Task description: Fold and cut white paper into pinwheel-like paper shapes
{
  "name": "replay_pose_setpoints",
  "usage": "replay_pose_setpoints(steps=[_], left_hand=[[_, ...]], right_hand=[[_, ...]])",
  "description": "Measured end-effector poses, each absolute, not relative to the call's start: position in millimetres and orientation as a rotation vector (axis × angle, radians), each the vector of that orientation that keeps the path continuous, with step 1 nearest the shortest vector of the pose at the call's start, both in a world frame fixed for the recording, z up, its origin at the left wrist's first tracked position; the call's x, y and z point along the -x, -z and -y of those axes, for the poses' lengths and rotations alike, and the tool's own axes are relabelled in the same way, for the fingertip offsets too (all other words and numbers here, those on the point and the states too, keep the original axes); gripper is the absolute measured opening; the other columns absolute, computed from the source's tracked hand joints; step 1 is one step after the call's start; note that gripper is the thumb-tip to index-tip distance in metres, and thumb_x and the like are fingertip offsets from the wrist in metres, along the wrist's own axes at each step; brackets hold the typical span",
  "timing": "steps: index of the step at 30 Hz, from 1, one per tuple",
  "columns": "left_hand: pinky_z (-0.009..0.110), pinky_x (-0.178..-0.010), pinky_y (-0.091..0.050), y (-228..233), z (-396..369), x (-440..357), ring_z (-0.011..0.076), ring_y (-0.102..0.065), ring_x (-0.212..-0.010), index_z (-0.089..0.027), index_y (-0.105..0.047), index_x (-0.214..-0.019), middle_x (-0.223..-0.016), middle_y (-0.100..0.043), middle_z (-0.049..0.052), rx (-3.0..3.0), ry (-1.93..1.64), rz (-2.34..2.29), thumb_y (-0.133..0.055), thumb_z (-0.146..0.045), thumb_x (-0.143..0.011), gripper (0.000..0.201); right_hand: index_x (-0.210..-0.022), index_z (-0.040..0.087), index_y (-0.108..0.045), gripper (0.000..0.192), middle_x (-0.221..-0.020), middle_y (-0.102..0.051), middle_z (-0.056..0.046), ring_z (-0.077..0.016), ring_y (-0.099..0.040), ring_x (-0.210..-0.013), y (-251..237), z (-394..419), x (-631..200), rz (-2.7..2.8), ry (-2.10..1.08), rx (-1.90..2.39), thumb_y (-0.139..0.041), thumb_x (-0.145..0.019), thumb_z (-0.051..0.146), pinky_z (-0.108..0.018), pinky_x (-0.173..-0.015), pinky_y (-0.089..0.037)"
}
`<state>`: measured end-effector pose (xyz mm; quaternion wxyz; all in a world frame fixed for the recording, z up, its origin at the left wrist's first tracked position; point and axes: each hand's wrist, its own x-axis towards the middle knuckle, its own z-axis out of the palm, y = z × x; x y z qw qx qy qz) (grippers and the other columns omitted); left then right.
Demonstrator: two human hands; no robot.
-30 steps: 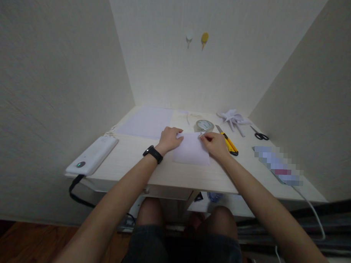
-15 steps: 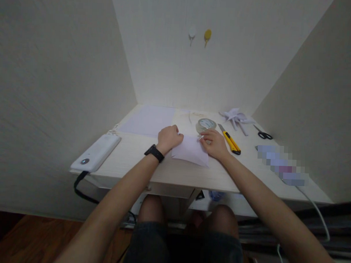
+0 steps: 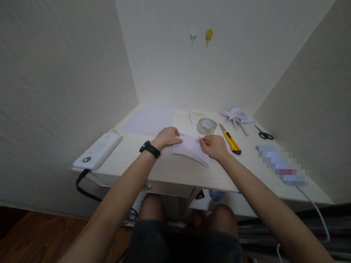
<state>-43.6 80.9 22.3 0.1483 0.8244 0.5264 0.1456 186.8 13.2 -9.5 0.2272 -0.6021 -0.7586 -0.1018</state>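
A folded sheet of white paper (image 3: 189, 147) lies on the desk between my hands, its near edges slightly apart and lifted. My left hand (image 3: 168, 136), with a black watch on the wrist, grips the sheet's far left corner, thumb on top and fingers behind. At the far right corner, my right hand (image 3: 215, 146) is closed in a pinch. A small white piece (image 3: 198, 139) pokes out from its fingertips; whether it is part of the sheet I cannot tell. Just beyond the right hand sits a roll of clear tape (image 3: 206, 126).
A yellow utility knife (image 3: 232, 142) lies right of my hand, blade out. Farther right are black scissors (image 3: 264, 134), a paper pinwheel shape (image 3: 236, 116) and a blurred-out device with a cable. A flat sheet (image 3: 150, 118) lies back left, near a white power bank (image 3: 98, 152).
My left hand has opened from a fist-like curl and now has its thumb over the paper's corner. The right fingers have drawn in slightly, away from the tape. The paper's near edge has lifted.
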Motion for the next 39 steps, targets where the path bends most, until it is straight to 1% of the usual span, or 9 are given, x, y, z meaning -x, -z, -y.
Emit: replay_pose_setpoints(steps=[6, 12, 14, 18, 24, 28, 34, 36, 39], left_hand=[[0.030, -0.073, -0.046, -16.5, -84.2, 44.0, 0.0236, -0.064, -0.082, -0.014, -0.071, -0.096, -0.091, -0.072, 0.010, -2.399, -0.507, -1.436, -0.077, -0.025, -0.068, 0.031], [0.029, -0.074, -0.045, -17.1, -77.6, 35.1, 0.0191, -0.062, -0.079, -0.017, -0.076, -0.087, -0.087, -0.069, 0.006, -2.601, -0.796, -1.239, -0.067, -0.022, -0.077, 0.014], [0.029, -0.073, -0.044, -17.4, -71.2, 30.9, 0.0188, -0.062, -0.079, -0.019, -0.078, -0.084, -0.085, -0.069, 0.006, -2.721, -0.893, -1.149, -0.065, -0.025, -0.080, 0.015], [0.029, -0.067, -0.041, -17.7, -57.4, 25.1, 0.0194, -0.062, -0.076, -0.024, -0.080, -0.089, -0.074, -0.070, 0.006, -2.908, -0.876, -0.970, -0.060, -0.029, -0.087, 0.021], [0.029, -0.064, -0.038, -15.8, -48.4, 21.0, 0.0194, -0.065, -0.071, -0.028, -0.080, -0.093, -0.076, -0.075, 0.005, -2.965, -0.755, -0.912, -0.058, -0.034, -0.089, 0.023], [0.030, -0.064, -0.038, -14.0, -43.8, 16.8, 0.0214, -0.067, -0.072, -0.027, -0.080, -0.093, -0.078, -0.076, 0.007, -2.963, -0.655, -0.974, -0.057, -0.035, -0.090, 0.025], [0.032, -0.069, -0.043, -13.1, -35.3, 10.3, 0.0251, -0.069, -0.078, -0.023, -0.078, -0.107, -0.090, -0.077, 0.012, -2.889, -0.617, -1.047, -0.057, -0.030, -0.088, 0.029], [0.031, -0.070, -0.045, -11.2, -36.9, 8.9, 0.0243, -0.069, -0.079, -0.022, -0.078, -0.108, -0.089, -0.077, 0.011, -2.799, -0.681, -1.085, -0.057, -0.030, -0.088, 0.030], [0.028, -0.071, -0.046, -7.7, -43.9, 7.6, 0.0208, -0.069, -0.077, -0.020, -0.080, -0.100, -0.084, -0.077, 0.008, -2.600, -0.765, -1.143, -0.056, -0.031, -0.090, 0.027]], right_hand=[[-0.075, 0.017, -0.075, 0.029, -0.083, -0.077, -0.011, -0.0238, -0.071, -0.079, 8.7, -10.9, -184.4, 2.071, 0.238, 1.591, -0.051, -0.087, 0.028, -0.031, -0.069, -0.046], [-0.062, 0.018, -0.068, 0.026, -0.106, -0.076, -0.012, -0.0225, -0.072, -0.096, 11.8, -13.2, -183.6, 2.040, 0.142, 1.339, -0.053, -0.083, 0.020, -0.031, -0.087, -0.052], [-0.060, 0.018, -0.067, 0.027, -0.105, -0.076, -0.012, -0.0226, -0.072, -0.095, 13.2, -13.5, -182.4, 2.030, 0.158, 1.344, -0.053, -0.082, 0.020, -0.031, -0.087, -0.053], [-0.069, 0.018, -0.070, 0.023, -0.101, -0.077, -0.011, -0.0222, -0.072, -0.092, 14.3, -12.1, -179.8, 2.040, 0.228, 1.412, -0.053, -0.084, 0.020, -0.030, -0.083, -0.053], [-0.070, 0.018, -0.071, 0.022, -0.090, -0.077, -0.011, -0.0220, -0.071, -0.089, 15.7, -12.0, -179.3, 2.040, 0.277, 1.516, -0.054, -0.085, 0.020, -0.028, -0.078, -0.051], [-0.067, 0.018, -0.071, 0.024, -0.099, -0.077, -0.010, -0.0213, -0.071, -0.090, 16.0, -11.8, -178.2, 2.016, 0.267, 1.477, -0.054, -0.084, 0.018, -0.028, -0.078, -0.052], [-0.067, 0.018, -0.072, 0.025, -0.104, -0.076, -0.010, -0.0231, -0.071, -0.092, 14.0, -10.2, -175.3, 1.949, 0.280, 1.492, -0.057, -0.085, 0.025, -0.032, -0.080, -0.054], [-0.066, 0.019, -0.072, 0.025, -0.111, -0.075, -0.011, -0.0247, -0.071, -0.094, 14.2, -10.1, -174.9, 1.905, 0.300, 1.509, -0.058, -0.085, 0.027, -0.035, -0.080, -0.054], [-0.060, 0.019, -0.069, 0.023, -0.113, -0.074, -0.011, -0.0271, -0.068, -0.098, 14.5, -10.3, -174.6, 1.878, 0.355, 1.443, -0.061, -0.081, 0.023, -0.039, -0.084, -0.053]])
